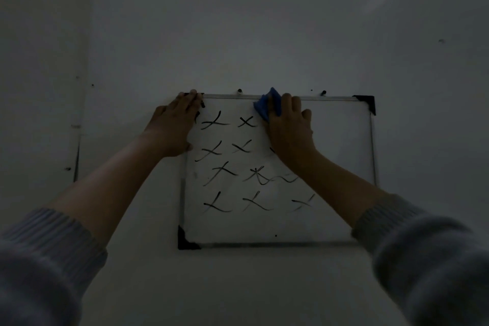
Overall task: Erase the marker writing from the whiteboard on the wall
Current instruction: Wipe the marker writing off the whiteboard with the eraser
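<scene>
Board [341,156]: right part clean; approx. 11 marks [242,147] left. Right hand [289,127] clamps cloth [267,106] at board's top edge; left hand [174,127] flat, bracing top-left corner.

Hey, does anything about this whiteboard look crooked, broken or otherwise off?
Yes. The whiteboard looks slightly askew, though the wide lens may exaggerate that. The left hand braces its top-left corner while the right hand presses a blue cloth near the top edge. Several marks are smeared, half-wiped.

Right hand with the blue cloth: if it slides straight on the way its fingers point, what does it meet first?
Probably the whiteboard's top frame rail, right at the right hand's fingertips.
</scene>
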